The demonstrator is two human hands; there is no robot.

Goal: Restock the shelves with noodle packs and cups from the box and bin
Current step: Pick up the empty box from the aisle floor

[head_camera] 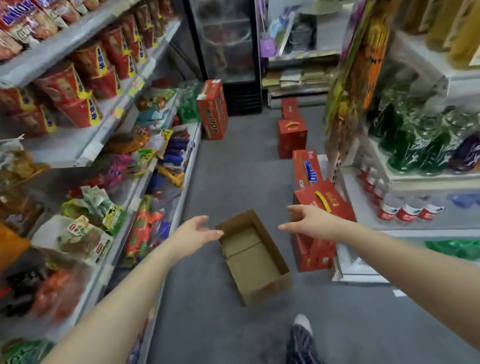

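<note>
While both arms reach forward, the left hand (195, 231) and right hand (304, 219) hang spread and unladen, cardboard box (254, 259) on the floor between them.

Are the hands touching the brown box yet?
Cannot tell. In the head view the left hand overlaps the box rim at its fingertips, while the right hand shows floor between it and the box.

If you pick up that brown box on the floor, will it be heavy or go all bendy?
Probably light: the cardboard box looks empty, with only its bare bottom showing. It may flex a bit, since the top is open and the walls look thin. Both hands, left hand and right hand, reach toward its two sides, which should keep it steady.
</note>
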